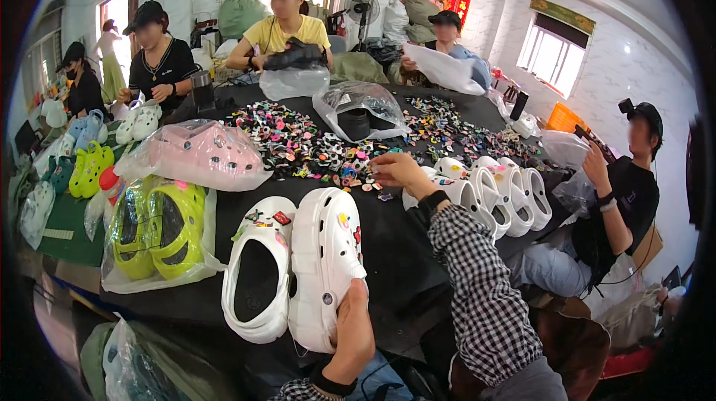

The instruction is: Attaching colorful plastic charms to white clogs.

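My left hand (353, 326) grips a white clog (324, 267) by its heel end, tilted on its side so the holed upper shows with colourful charms on it. Beside it on the black table lies another white clog (255, 270), opening up, also with charms on its toe. My right hand (403, 175) is stretched to the near edge of a pile of small shoe charms (291, 140). Its thumb and fingertips are drawn together; what is between them is too small to make out. Just right of that hand stands a row of white clogs (507, 196).
Bagged lime clogs (160, 233) and a bagged pink clog (205, 155) lie to the left. A clear bag with a black item (354, 121) sits amid the charms. Several people work around the table, one person (623, 192) close on the right. An orange basket (563, 118) stands behind.
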Motion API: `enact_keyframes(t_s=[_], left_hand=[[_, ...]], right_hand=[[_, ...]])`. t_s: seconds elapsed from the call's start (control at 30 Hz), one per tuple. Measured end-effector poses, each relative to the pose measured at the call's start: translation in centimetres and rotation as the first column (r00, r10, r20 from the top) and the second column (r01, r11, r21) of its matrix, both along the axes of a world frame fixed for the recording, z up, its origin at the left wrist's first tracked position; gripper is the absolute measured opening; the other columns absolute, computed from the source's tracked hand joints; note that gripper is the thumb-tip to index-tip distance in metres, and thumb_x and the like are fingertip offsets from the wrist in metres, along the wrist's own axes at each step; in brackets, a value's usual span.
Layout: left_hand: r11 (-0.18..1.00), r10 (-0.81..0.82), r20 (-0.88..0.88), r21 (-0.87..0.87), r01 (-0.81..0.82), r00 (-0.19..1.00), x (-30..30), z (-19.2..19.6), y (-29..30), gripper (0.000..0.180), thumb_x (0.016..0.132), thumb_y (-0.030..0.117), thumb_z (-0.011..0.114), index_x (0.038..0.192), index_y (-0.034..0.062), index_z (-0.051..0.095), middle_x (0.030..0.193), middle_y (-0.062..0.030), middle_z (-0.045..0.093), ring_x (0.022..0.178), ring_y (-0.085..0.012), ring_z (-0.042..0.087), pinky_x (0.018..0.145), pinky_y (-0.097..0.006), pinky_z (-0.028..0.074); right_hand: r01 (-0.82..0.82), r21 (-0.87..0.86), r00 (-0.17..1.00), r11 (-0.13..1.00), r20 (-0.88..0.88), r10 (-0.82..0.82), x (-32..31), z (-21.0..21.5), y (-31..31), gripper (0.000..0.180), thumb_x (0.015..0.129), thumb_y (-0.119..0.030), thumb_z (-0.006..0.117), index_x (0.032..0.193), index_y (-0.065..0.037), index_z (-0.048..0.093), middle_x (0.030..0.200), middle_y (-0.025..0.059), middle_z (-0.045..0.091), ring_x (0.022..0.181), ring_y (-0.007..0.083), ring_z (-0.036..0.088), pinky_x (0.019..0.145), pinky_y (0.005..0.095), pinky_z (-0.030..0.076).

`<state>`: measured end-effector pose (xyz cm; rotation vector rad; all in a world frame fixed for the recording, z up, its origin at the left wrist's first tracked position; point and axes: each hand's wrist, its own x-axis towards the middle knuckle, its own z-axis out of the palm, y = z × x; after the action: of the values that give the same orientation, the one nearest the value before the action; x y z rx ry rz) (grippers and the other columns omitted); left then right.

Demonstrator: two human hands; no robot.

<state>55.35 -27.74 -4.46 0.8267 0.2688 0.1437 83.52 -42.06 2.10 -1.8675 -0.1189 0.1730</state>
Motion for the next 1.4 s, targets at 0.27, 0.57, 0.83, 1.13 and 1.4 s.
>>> enact_keyframes(t_s=[0.27, 0.57, 0.83, 1.13, 1.4], left_hand=[[0.996, -0.084, 0.034, 0.038, 0.083, 0.996, -1.2, 5.1, -0.4, 0.054, 0.102, 0.034, 0.039, 0.134, -0.0095, 0.039, 0.137, -0.0133, 0.043, 0.125, -0.0163, 0.039, 0.108, -0.027, 0.027], [0.991, -0.027, -0.103, -0.132, 0.013, 0.994, -1.3, 5.9, -0.3, 0.052, 0.102, 0.032, 0.041, 0.136, -0.0066, 0.036, 0.138, -0.0113, 0.042, 0.128, -0.0166, 0.037, 0.110, -0.030, 0.025], [0.943, 0.083, 0.165, -0.333, -0.024, 0.983, -1.0, 4.9, -1.1, 0.050, 0.101, 0.028, 0.043, 0.140, -0.0019, 0.033, 0.141, -0.0082, 0.041, 0.131, -0.0186, 0.036, 0.111, -0.032, 0.024], [0.910, 0.118, 0.200, -0.415, -0.025, 0.973, -1.6, 4.7, -0.8, 0.046, 0.100, 0.023, 0.044, 0.138, -0.0017, 0.035, 0.139, -0.0076, 0.043, 0.129, -0.0165, 0.037, 0.111, -0.032, 0.024], [0.911, 0.054, 0.138, -0.413, 0.008, 0.989, -1.6, 3.7, -0.9, 0.039, 0.098, 0.022, 0.052, 0.128, -0.0024, 0.047, 0.126, -0.0054, 0.052, 0.114, -0.0119, 0.046, 0.101, -0.028, 0.033]], right_hand=[[-0.288, 0.304, 0.940, 0.908, -0.094, 0.329, -7.3, 3.6, -1.6, 0.030, 0.092, -0.008, 0.059, 0.120, 0.003, 0.057, 0.106, 0.0099, 0.065, 0.096, 0.0167, 0.065, 0.088, 0.0265, 0.053], [-0.468, 0.194, 0.883, 0.862, 0.076, 0.462, -15.8, 7.9, 2.2, 0.019, 0.091, -0.010, 0.061, 0.107, 0.001, 0.062, 0.102, 0.0053, 0.063, 0.091, 0.0121, 0.063, 0.084, 0.0252, 0.052], [-0.529, 0.023, 0.833, 0.848, 0.204, 0.514, -18.8, 8.1, 4.3, 0.015, 0.086, -0.006, 0.067, 0.099, -0.001, 0.063, 0.093, 0.0016, 0.064, 0.087, 0.0075, 0.059, 0.077, 0.0232, 0.048], [-0.555, -0.143, 0.801, 0.819, 0.172, 0.573, -19.3, 8.1, 5.4, 0.014, 0.085, -0.006, 0.067, 0.098, -0.001, 0.064, 0.089, 0.0009, 0.065, 0.081, 0.0080, 0.058, 0.074, 0.0242, 0.048], [-0.524, -0.363, 0.803, 0.771, 0.091, 0.589, -19.9, 9.7, 5.9, 0.020, 0.085, -0.011, 0.068, 0.101, -0.001, 0.062, 0.093, 0.0030, 0.066, 0.085, 0.0085, 0.061, 0.077, 0.0250, 0.049]])
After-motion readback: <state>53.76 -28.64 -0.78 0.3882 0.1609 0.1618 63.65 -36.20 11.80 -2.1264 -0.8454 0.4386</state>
